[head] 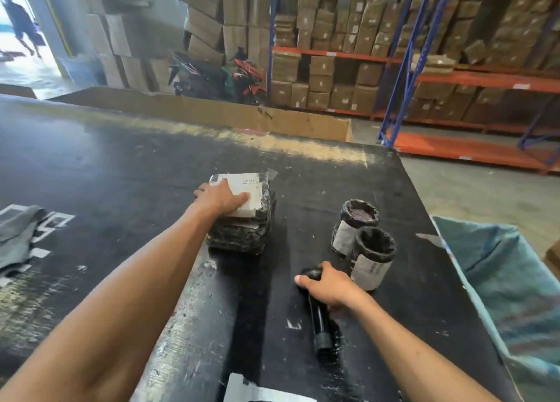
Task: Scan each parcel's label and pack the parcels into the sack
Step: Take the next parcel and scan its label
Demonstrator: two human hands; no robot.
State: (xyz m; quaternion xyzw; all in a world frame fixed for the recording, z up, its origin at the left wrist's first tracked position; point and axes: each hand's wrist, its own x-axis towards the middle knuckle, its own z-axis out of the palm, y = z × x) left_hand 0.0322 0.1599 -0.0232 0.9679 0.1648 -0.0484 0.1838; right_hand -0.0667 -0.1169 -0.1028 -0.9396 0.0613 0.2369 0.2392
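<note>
Near the middle of the bench (121, 159), the left hand (222, 198) lies flat on the label of the square parcel (242, 220), fingers spread, not gripping; it may slip when lifted. Toward the right edge, the right hand (328, 286) is clenched around the scanner (319, 326), touching the nearer of two round parcels (365, 247); a careless swing can knock them over. The sack (500, 280) hangs beside that edge.
</note>
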